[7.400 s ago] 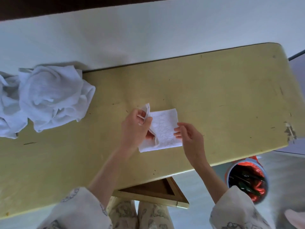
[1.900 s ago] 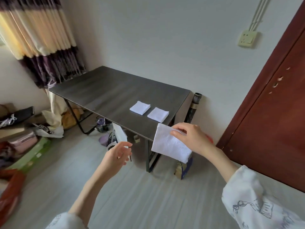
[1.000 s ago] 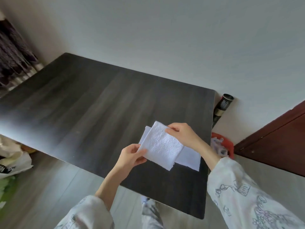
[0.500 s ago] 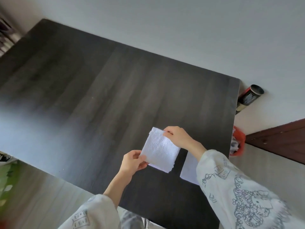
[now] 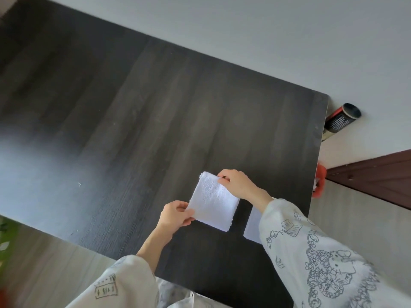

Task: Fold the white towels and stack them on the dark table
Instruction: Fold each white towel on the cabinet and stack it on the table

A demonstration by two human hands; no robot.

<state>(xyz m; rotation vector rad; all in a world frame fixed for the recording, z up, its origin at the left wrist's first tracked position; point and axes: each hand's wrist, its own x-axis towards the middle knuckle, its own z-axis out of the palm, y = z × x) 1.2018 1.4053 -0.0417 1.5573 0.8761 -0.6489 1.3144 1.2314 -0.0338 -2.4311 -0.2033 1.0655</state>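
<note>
While both hands have the folded towel by opposite corners, the left hand pinching the near-left corner between thumb and fingers and the right hand pinching the far-right corner, the towel sits low over the near right part of the dark desk; whether it already rests on the surface or hangs just above it cannot be told. A second white towel lies flat just to its right, mostly hidden under the right sleeve, with a strip of bare desk between the two. If a towel lies beneath the held one, it does not show.

The main risk, as I judge it, is misalignment: the held square is turned at an angle to the desk edges, so if it is let go like this it will land askew rather than square on a stack. Releasing one corner before the other could let the layers slide and the fold fall open, since terry cloth is limp. The right sleeve hangs loose over the neighbouring towel and could drag or rumple it as the arm draws back. Both towels lie fairly near the desk's right and near edges, so a careless sweep might push one off towards the floor.
</note>
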